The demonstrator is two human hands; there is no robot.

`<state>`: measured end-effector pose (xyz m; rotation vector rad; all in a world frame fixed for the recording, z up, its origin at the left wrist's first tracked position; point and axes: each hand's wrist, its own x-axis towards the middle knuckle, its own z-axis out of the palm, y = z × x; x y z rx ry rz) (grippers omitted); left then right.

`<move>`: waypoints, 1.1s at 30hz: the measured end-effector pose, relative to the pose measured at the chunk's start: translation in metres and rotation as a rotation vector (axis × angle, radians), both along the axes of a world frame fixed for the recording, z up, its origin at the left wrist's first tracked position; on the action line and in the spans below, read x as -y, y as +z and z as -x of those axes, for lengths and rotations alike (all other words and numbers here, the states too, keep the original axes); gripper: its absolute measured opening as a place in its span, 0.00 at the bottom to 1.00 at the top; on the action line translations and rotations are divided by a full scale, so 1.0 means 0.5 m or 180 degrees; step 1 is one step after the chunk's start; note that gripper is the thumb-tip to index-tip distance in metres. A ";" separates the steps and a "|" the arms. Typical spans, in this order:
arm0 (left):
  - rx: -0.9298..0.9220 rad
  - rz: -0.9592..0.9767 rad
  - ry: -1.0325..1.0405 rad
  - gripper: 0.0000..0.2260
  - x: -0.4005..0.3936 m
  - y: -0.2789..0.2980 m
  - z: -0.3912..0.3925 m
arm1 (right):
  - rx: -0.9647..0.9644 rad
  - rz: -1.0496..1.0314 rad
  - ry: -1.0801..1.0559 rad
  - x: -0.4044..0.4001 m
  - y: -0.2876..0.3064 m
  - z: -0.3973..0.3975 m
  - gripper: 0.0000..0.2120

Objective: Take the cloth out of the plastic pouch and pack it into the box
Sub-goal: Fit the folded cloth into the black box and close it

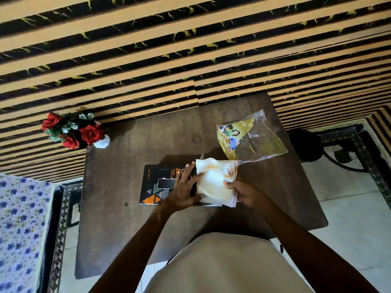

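Note:
A folded cream cloth with an orange border lies in the open box, filling its right part. The black box has its lid, printed with orange triangles, folded out flat to the left. My left hand rests flat over the lid and the box's left wall, fingers spread and touching the cloth's edge. My right hand grips the cloth's near right corner. The clear plastic pouch, with a yellow printed card inside, lies on the table behind and to the right, apart from both hands.
The dark brown table stands against a striped black-and-tan wall. A white vase of red roses sits at its far left corner. A floral bedsheet is at the left, and a black fan base stands on the floor at the right.

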<state>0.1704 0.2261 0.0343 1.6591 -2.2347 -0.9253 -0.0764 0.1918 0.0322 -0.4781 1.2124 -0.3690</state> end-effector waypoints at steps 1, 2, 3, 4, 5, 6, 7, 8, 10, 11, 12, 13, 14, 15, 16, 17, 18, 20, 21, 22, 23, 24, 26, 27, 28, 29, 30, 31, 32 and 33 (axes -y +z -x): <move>-0.0129 -0.0117 0.0060 0.32 0.003 0.001 0.001 | -0.0035 0.0030 0.0046 -0.003 0.004 -0.002 0.15; -0.0225 -0.0267 0.0142 0.31 0.007 0.004 0.002 | -0.0058 0.0043 0.0090 -0.006 0.006 -0.003 0.13; -0.0261 -0.0390 0.0226 0.29 0.011 0.007 0.003 | -0.0107 0.0055 0.0153 -0.009 0.009 -0.001 0.12; -0.0224 -0.0415 0.0298 0.27 0.014 0.010 0.003 | -0.0178 0.0052 0.0208 -0.012 0.010 0.003 0.11; -0.0121 -0.0306 0.0356 0.25 0.015 0.010 0.003 | -0.0256 0.0056 0.0256 -0.015 0.007 0.008 0.12; 0.0064 -0.0101 0.0372 0.24 0.014 0.011 0.004 | -0.0313 0.0046 0.0278 -0.017 0.002 0.013 0.14; 0.0289 0.0094 0.0361 0.23 0.013 0.012 0.006 | -0.0351 0.0041 0.0314 -0.018 0.001 0.014 0.16; 0.0503 0.0201 0.0363 0.22 0.012 0.015 0.012 | -0.0364 0.0037 0.0359 -0.019 -0.002 0.016 0.18; 0.0786 0.0259 0.0503 0.21 0.013 0.024 0.029 | -0.0396 0.0105 0.0498 -0.018 -0.007 0.016 0.19; 0.0900 0.0265 0.0572 0.21 0.015 0.029 0.039 | -0.0412 0.0150 0.0561 -0.017 -0.004 0.015 0.19; 0.1053 0.0277 0.0592 0.20 0.017 0.034 0.047 | -0.0423 0.0183 0.0611 -0.015 -0.001 0.014 0.19; 0.1244 0.0305 0.0552 0.19 0.020 0.037 0.055 | -0.0442 0.0226 0.0662 -0.012 0.003 0.015 0.20; 0.1444 0.0326 0.0487 0.19 0.024 0.039 0.062 | -0.0452 0.0250 0.0714 -0.010 0.004 0.016 0.20; 0.1626 0.0331 0.0434 0.18 0.029 0.043 0.068 | -0.0449 0.0257 0.0787 -0.007 0.004 0.019 0.20; 0.1765 0.0334 0.0419 0.17 0.034 0.046 0.074 | -0.0446 0.0252 0.0827 -0.004 0.003 0.023 0.21; 0.1855 0.0350 0.0433 0.16 0.041 0.047 0.080 | -0.0475 0.0265 0.0876 -0.003 0.003 0.029 0.21; 0.1907 0.0366 0.0457 0.16 0.047 0.047 0.085 | -0.0512 0.0290 0.0917 -0.003 0.000 0.033 0.21; 0.1957 0.0372 0.0469 0.17 0.060 0.049 0.089 | -0.0565 0.0264 0.0998 -0.005 -0.004 0.039 0.21; 0.1961 0.0372 0.0458 0.16 0.066 0.048 0.088 | -0.0633 0.0279 0.1037 -0.006 -0.008 0.039 0.21; 0.1952 0.0372 0.0430 0.16 0.071 0.048 0.088 | -0.0689 0.0284 0.1062 -0.008 -0.006 0.036 0.20; 0.1934 0.0370 0.0390 0.16 0.075 0.048 0.087 | -0.0770 0.0280 0.1085 -0.007 -0.005 0.033 0.20; 0.1903 0.0352 0.0361 0.16 0.078 0.047 0.086 | -0.0895 0.0292 0.1118 -0.007 -0.008 0.032 0.22; 0.1691 0.0285 0.0475 0.14 0.080 0.043 0.085 | -0.1023 0.0429 0.1265 -0.005 -0.014 0.032 0.29; 0.1495 0.0236 0.0597 0.14 0.080 0.039 0.083 | -0.0979 0.0520 0.1267 -0.002 -0.032 0.033 0.35; 0.1273 0.0201 0.0699 0.14 0.079 0.034 0.080 | -0.1015 0.0582 0.1360 0.001 -0.035 0.034 0.39; 0.1067 0.0187 0.0760 0.14 0.076 0.029 0.076 | -0.1059 0.0675 0.1461 0.002 -0.028 0.031 0.40; 0.0885 0.0193 0.0798 0.14 0.073 0.026 0.072 | -0.1140 0.0765 0.1555 0.004 -0.025 0.028 0.38; 0.0735 0.0188 0.0834 0.15 0.070 0.023 0.068 | -0.1128 0.0840 0.1587 0.005 -0.013 0.024 0.35; 0.0605 0.0173 0.0879 0.17 0.067 0.022 0.064 | -0.1023 0.0940 0.1549 0.006 0.003 0.020 0.32; 0.0483 0.0161 0.0937 0.18 0.065 0.024 0.061 | -0.0892 0.1022 0.1485 0.008 0.003 0.020 0.31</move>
